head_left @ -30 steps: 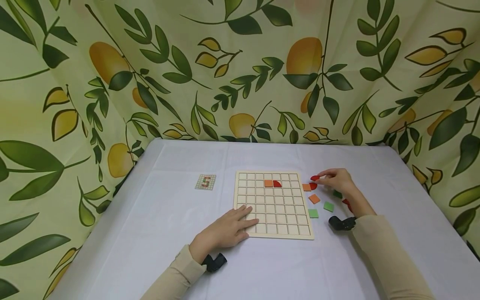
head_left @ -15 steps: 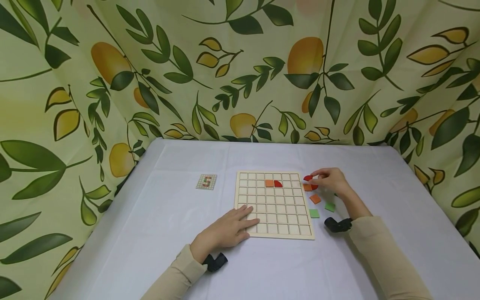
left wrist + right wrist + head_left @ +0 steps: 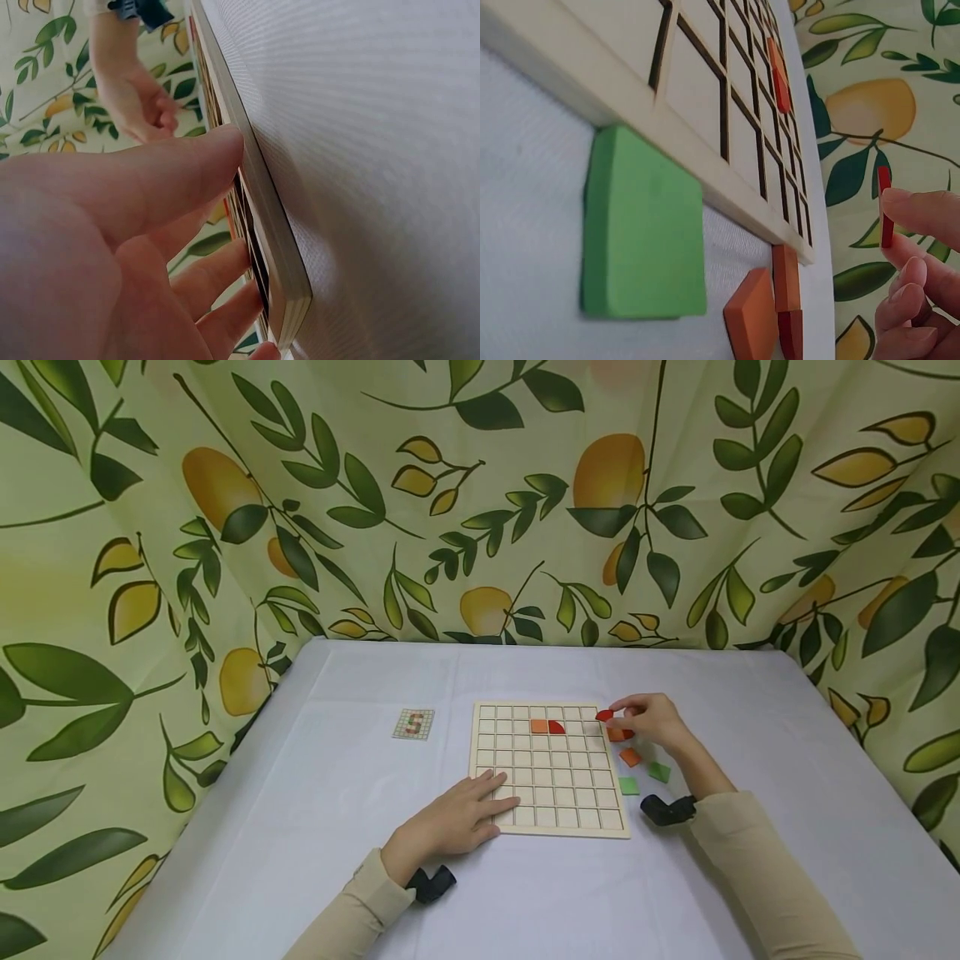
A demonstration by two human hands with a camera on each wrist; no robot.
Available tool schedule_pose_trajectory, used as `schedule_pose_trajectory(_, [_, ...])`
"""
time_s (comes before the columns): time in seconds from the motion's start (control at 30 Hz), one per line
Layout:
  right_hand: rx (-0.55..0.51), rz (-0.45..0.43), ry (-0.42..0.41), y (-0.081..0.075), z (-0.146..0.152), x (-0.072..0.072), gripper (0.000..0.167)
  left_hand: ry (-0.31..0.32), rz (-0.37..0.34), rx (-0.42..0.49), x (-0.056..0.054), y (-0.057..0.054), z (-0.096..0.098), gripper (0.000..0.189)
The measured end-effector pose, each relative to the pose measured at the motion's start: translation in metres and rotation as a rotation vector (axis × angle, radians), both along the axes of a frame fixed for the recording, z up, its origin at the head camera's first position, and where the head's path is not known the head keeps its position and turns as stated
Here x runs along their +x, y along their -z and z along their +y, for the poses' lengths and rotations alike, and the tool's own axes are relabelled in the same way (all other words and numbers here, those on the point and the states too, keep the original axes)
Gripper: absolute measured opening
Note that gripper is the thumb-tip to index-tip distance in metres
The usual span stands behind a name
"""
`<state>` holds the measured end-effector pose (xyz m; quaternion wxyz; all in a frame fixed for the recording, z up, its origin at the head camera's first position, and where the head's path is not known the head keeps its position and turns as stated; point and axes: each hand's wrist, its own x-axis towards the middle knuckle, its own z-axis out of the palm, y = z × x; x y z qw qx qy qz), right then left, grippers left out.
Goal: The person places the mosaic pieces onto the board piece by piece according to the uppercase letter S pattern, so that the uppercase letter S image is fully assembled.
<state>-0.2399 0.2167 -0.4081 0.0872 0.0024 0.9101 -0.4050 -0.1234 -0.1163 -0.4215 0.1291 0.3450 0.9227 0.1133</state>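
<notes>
A wooden grid board (image 3: 543, 789) lies on the white table. My left hand (image 3: 453, 817) rests flat on its near left corner, fingers spread; in the left wrist view the thumb (image 3: 202, 154) lies along the board's edge. Between thumb and fingertip my right hand (image 3: 654, 720) pinches a red quarter-circle tile (image 3: 604, 716), at the board's far right edge. In the right wrist view this red tile (image 3: 886, 206) is seen edge-on, raised off the table. An orange square tile (image 3: 538, 727) and another red quarter-circle tile (image 3: 556, 727) sit side by side in the board's cells.
Right of the board lie loose tiles: orange squares (image 3: 630, 757), a red one (image 3: 790, 334) and green squares (image 3: 628, 787). A small pattern card (image 3: 413, 724) showing an S lies left of the board. A leaf-and-fruit patterned curtain (image 3: 480, 510) surrounds the table.
My right hand has moved left with the pinched red tile, from above the loose tiles to the board's right edge. My left hand has stayed put on the board.
</notes>
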Motion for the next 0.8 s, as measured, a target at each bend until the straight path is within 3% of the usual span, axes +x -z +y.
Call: schedule_pose_trajectory(0.8, [-0.068,-0.025,-0.028,-0.005,-0.027,0.003,0.036,0.01,0.018,-0.002,0.0,0.0,0.0,0.046])
